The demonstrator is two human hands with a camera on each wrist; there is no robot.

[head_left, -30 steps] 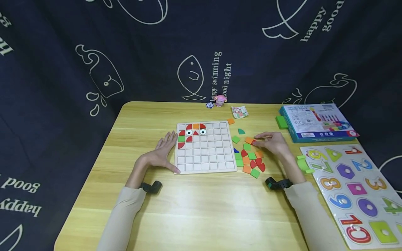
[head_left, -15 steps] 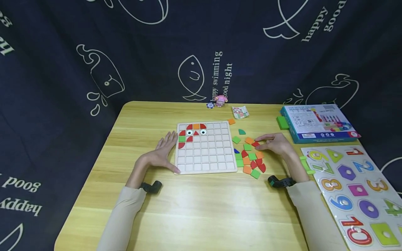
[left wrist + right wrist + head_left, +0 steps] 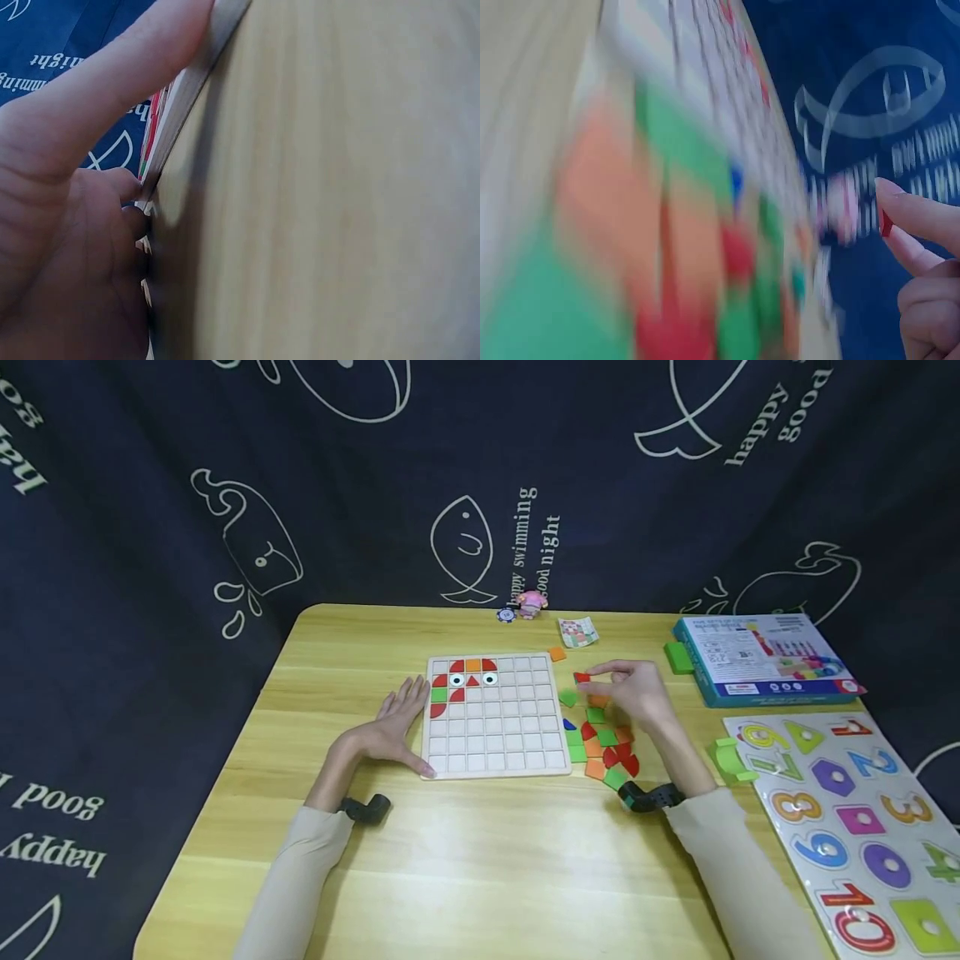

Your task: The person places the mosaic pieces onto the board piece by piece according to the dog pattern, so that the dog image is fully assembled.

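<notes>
Left hand (image 3: 384, 737) lies spread at the left side of a pale gridded board (image 3: 495, 739), its thumb against the near-left corner. In the left wrist view the thumb (image 3: 112, 82) touches the board's edge (image 3: 196, 75). Red, orange and green tiles and two eye tiles fill part of the board's far-left cells. Thumb and forefinger of the right hand (image 3: 636, 692) pinch a small red tile (image 3: 581, 677), raised over the loose tiles beside the board. That red tile (image 3: 886, 224) shows mostly edge-on in the right wrist view; its full shape is hidden.
Loose green, orange and red tiles (image 3: 593, 748) lie right of the board. A patterned card (image 3: 577, 632) and a pink figurine (image 3: 532, 603) sit behind. A blue box (image 3: 772, 660) and a number puzzle board (image 3: 847, 818) occupy the right side.
The right hand has lifted the red tile from beside an orange tile and moved it left and away, towards the board. The left hand stays at the board's edge.
</notes>
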